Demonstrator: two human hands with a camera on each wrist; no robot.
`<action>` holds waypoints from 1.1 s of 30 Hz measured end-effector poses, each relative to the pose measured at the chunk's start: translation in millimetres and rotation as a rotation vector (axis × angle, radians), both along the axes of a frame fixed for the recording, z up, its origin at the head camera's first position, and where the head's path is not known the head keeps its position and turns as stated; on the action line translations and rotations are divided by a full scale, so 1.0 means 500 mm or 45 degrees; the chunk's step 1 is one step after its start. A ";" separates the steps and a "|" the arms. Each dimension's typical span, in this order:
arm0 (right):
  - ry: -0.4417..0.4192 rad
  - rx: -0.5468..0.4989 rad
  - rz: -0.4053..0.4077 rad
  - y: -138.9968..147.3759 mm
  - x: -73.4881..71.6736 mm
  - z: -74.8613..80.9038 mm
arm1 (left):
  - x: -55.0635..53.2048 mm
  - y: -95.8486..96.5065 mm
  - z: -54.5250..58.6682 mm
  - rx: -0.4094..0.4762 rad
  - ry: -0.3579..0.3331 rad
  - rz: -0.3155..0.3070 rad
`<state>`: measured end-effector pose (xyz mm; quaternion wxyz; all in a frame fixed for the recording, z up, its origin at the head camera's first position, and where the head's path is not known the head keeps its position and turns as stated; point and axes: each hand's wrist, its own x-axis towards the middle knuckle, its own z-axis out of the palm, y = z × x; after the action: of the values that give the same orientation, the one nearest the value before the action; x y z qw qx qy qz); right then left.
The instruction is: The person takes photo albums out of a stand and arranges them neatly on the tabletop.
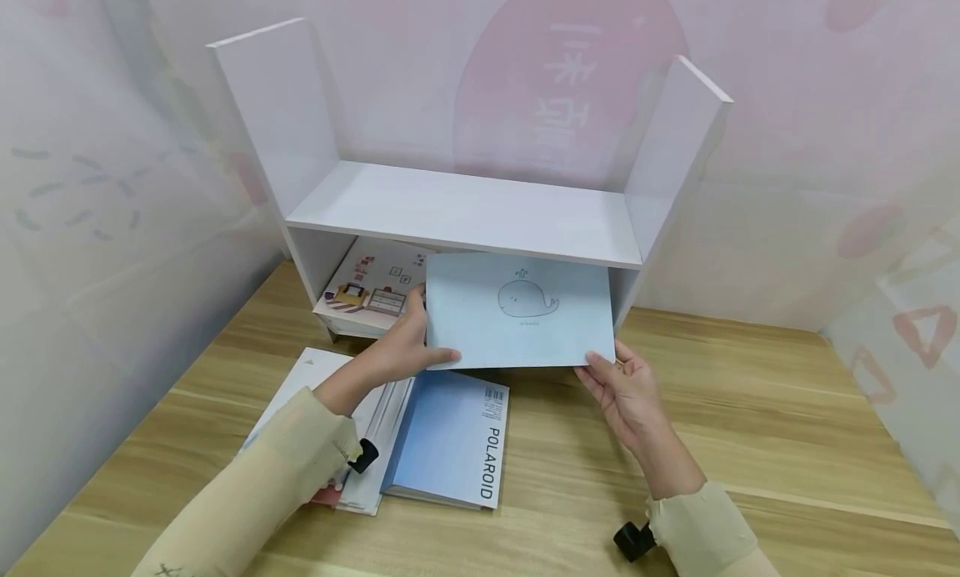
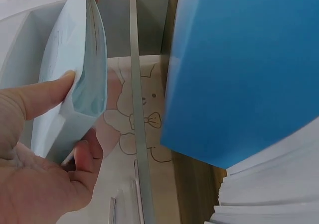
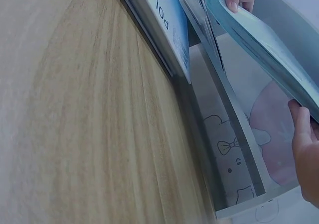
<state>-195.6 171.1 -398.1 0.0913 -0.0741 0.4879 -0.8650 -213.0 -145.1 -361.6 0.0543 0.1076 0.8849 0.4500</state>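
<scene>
Both hands hold a light blue book (image 1: 480, 327) with a whale drawn on its cover, at the front of the white shelf's lower compartment. My left hand (image 1: 401, 343) grips its left end, thumb on the cover. In the left wrist view the book's spine (image 2: 57, 134) and page edges show between thumb and fingers. At the near right corner, my right hand (image 1: 626, 389) pinches the book, thumb on top and fingers underneath. To its left, a book with a cartoon cover (image 1: 375, 277) lies inside the compartment, partly behind the left hand.
The white shelf unit (image 1: 465, 214) stands against a patterned curtain, with tall side panels. On the wooden table (image 1: 750, 410), a blue book marked POLAROID (image 1: 446, 444) leans over a white book (image 1: 318, 368) below the left forearm.
</scene>
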 end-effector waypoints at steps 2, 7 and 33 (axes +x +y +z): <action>0.012 -0.001 0.003 0.001 0.001 0.000 | 0.001 -0.004 -0.001 0.025 0.002 -0.017; 0.051 0.017 0.040 0.005 0.003 -0.002 | 0.007 -0.013 -0.004 0.048 -0.002 -0.039; 0.159 0.128 0.252 0.005 0.019 0.001 | 0.071 -0.054 0.015 0.076 0.033 -0.173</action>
<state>-186.1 173.4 -397.5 0.1493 -0.1710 0.5255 -0.8200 -177.6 -172.2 -354.1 0.0699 0.1749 0.8624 0.4699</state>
